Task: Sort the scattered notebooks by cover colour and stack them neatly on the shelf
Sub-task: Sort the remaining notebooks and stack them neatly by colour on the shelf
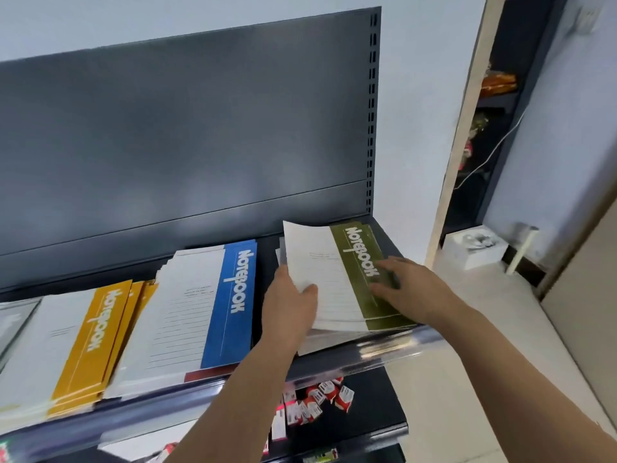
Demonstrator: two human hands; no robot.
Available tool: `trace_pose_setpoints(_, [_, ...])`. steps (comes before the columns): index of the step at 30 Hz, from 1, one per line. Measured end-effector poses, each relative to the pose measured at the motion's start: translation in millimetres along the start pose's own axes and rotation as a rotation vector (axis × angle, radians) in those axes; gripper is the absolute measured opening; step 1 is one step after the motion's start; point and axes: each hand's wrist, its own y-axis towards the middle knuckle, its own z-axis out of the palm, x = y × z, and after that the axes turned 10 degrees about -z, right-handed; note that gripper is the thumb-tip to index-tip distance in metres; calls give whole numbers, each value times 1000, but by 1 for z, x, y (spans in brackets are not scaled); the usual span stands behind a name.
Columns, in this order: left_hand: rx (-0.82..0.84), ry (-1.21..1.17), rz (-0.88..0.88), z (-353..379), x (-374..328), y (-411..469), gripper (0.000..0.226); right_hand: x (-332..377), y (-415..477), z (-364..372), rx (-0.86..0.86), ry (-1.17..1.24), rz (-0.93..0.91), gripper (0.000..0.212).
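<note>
While red-white packets (320, 399) lie loose on the lower tier nearest the camera, both forearms reach over the shelf (266, 253) lip. Left hand (288, 305) grips the green stack (329, 265) at its left edge: thumb on the white cover, other fingers tucked under and hidden. Right hand (412, 289) lies flat on the green band, fingers straight and slightly spread, pressing down, holding nothing. Green stack sits at the shelf's right end, top cover bowed up at the far left corner. Blue stack (200, 305) just left, a dark gap between. Yellow stack (83, 335) further left, right against blue, fanned unevenly. Grey back panel (187, 135) behind. Far right, white box (474, 247) on the floor.
</note>
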Motion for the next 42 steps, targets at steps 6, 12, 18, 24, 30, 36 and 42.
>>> trace_pose_setpoints(6, [-109,388,-7,-2,9,-6,55,-10,10,14,115,-9,-118,56])
trace_pose_setpoints(12, [-10,368,-65,-1,9,-2,61,-15,11,18,117,-7,-164,56])
trace_pose_setpoints(18, [-21,423,-44,2,10,-5,60,-19,10,19,116,-30,-177,56])
trace_pose_setpoints(24, [-16,392,-40,0,14,-1,63,-19,9,21,116,-6,-167,55])
trace_pose_setpoints(30, [51,317,-92,-3,14,10,64,-15,10,18,79,113,-92,55])
trace_pose_setpoints(36, [250,198,-157,-19,8,28,65,-5,15,12,94,50,-41,58])
trace_pose_setpoints(42, [271,165,-66,-21,17,36,66,-4,21,4,166,5,-29,59])
